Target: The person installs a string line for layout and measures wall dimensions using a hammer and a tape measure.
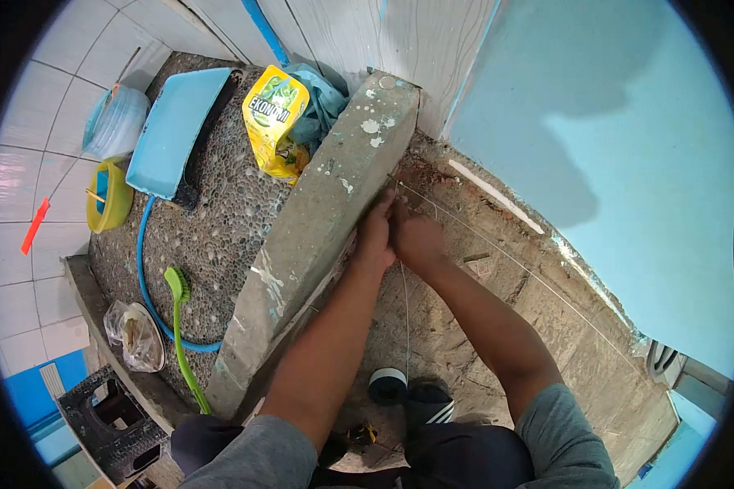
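Note:
My left hand (375, 230) is closed against the side of the concrete ledge (326, 191), its fingertips near a small nail (393, 178) at the ledge's edge. Right beside it, my right hand (417, 238) is closed too, fingers bent and pressed together. Thin white string (497, 247) runs from the nail area down to the right, just above the rough ground. Another length hangs below my hands towards a round black-and-white roll (387, 386) by my foot. Between my fingers the string is mostly hidden.
Left of the ledge, on a pebbled floor, lie a yellow pouch (276, 110), a blue dustpan (175, 130), a green brush (183, 334), a yellow tub (111, 200) and a blue hose (143, 269). A light blue panel (628, 163) stands to the right. A black crate (110, 424) sits lower left.

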The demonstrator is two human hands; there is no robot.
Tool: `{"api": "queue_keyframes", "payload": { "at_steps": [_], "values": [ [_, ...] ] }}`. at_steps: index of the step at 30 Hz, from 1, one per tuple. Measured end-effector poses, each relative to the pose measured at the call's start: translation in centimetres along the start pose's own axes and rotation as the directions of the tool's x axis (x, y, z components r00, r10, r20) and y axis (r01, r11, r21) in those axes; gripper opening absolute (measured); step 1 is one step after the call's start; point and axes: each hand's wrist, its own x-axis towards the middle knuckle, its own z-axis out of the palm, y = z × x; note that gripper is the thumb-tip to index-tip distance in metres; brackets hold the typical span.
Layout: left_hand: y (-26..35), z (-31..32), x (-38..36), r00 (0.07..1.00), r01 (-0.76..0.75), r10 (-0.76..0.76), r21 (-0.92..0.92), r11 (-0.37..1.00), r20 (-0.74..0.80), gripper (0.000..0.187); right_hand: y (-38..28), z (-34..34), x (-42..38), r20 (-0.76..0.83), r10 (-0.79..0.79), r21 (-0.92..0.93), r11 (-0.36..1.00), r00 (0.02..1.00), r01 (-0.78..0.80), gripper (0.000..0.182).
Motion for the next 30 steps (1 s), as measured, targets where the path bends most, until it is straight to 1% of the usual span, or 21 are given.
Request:
{"api": "queue_keyframes", "payload": {
  "at_steps": [1,2,4,5,7,8,9,10,12,13,14,15,16,17,19,20,22,25,27,29,30],
  "values": [
    [-0.5,0.1,0.8,0.999,-0.037,0.037,0.044,0.998,-0.002,0.023,0.6,0.6,-0.1,-0.045,-0.037,-0.048,0.998,0.998,0.035,0.058],
    [-0.9,0.1,1.3,0.997,-0.073,0.074,0.088,0.993,-0.003,0.022,1.2,1.2,-0.1,-0.002,-0.048,-0.070,0.996,0.999,0.047,0.056],
    [-1.4,-0.2,2.1,0.997,-0.074,0.078,0.120,0.990,-0.021,0.019,1.5,0.2,0.1,0.084,-0.062,-0.112,0.991,0.994,0.072,0.052],
    [-1.5,-0.3,2.6,0.996,-0.079,0.083,0.135,0.988,-0.027,0.018,1.6,-0.2,0.1,0.051,-0.055,-0.103,0.993,0.997,0.060,0.046],
    [-1.7,-0.5,3.1,0.990,-0.137,0.132,0.095,0.986,0.055,0.016,1.4,-1.2,-0.2,-0.012,-0.040,-0.079,0.996,0.999,0.039,0.035],
    [-1.9,-0.7,3.4,0.983,-0.164,0.157,0.071,0.984,0.092,0.015,1.6,-2.0,-0.4,-0.161,-0.151,-0.074,0.987,0.975,0.141,0.032],
    [-2.3,-1.1,4.2,0.978,-0.203,0.194,0.133,0.970,0.077,0.013,1.8,-3.4,-0.5,-0.306,-0.256,-0.084,0.967,0.917,0.242,0.029],
    [-2.5,-1.1,4.8,0.971,-0.239,0.231,0.194,0.951,0.063,0.012,2.0,-4.5,-0.4,-0.441,-0.350,-0.109,0.935,0.826,0.338,0.027],
    [-2.6,-0.7,5.5,0.968,-0.220,0.246,0.279,0.935,-0.060,0.009,2.5,-5.5,0.4,-0.555,-0.200,0.036,0.964,0.807,0.263,0.028],
    [-1.9,1.2,4.0,0.961,-0.163,0.219,0.296,0.941,-0.169,0.008,2.8,-5.9,1.0,-0.600,-0.114,0.112,0.968,0.792,0.225,0.029],
    [-1.6,2.3,3.2,0.942,-0.102,0.191,0.307,0.946,-0.275,0.010,3.3,-6.5,1.9,-0.451,0.012,0.266,0.956,0.892,0.122,0.028],
    [-1.7,2.4,3.4,0.944,-0.108,0.193,0.303,0.947,-0.267,0.009,3.8,-7.1,3.3,-0.273,0.123,0.395,0.919,0.954,-0.005,0.026],
    [-1.8,2.6,3.6,0.945,-0.118,0.199,0.300,0.947,-0.257,0.008,4.4,-7.5,4.6,-0.079,0.211,0.495,0.857,0.974,-0.145,0.025],
    [-1.7,2.7,3.7,0.946,-0.131,0.208,0.296,0.946,-0.248,0.008,5.3,-7.4,5.7,0.037,0.147,0.534,0.833,0.988,-0.144,0.025],
    [-2.0,2.8,4.2,0.949,-0.166,0.230,0.277,0.946,-0.216,0.008,6.3,-7.0,7.2,0.257,-0.004,0.611,0.776,0.966,-0.159,0.025],
    [-2.0,2.7,4.4,0.949,-0.184,0.242,0.268,0.946,-0.200,0.008,6.6,-6.6,7.5,0.295,-0.057,0.623,0.768,0.954,-0.147,0.025],
    [-1.8,2.2,4.8,0.963,-0.136,0.190,0.264,0.955,-0.190,0.009,6.1,-7.2,8.0,0.366,-0.165,0.647,0.752,0.916,-0.123,0.025],
    [-1.2,2.6,3.8,0.969,-0.053,0.130,0.338,0.940,-0.211,0.008,7.0,-6.0,9.3,0.536,-0.196,0.696,0.653,0.821,-0.299,0.023],
    [-1.1,2.9,3.6,0.968,-0.030,0.121,0.374,0.927,-0.222,0.008,7.6,-4.7,9.6,0.325,-0.259,0.623,0.783,0.910,0.000,0.021],
    [-1.4,2.7,4.3,0.966,-0.052,0.140,0.366,0.929,-0.217,0.010,8.0,-3.9,9.7,0.215,-0.263,0.524,0.844,0.940,0.116,0.019],
    [-1.5,2.8,4.4,0.963,-0.064,0.147,0.338,0.939,-0.226,0.010,7.5,-4.2,9.4,0.211,-0.221,0.502,0.860,0.952,0.088,0.018]
  ]
}}
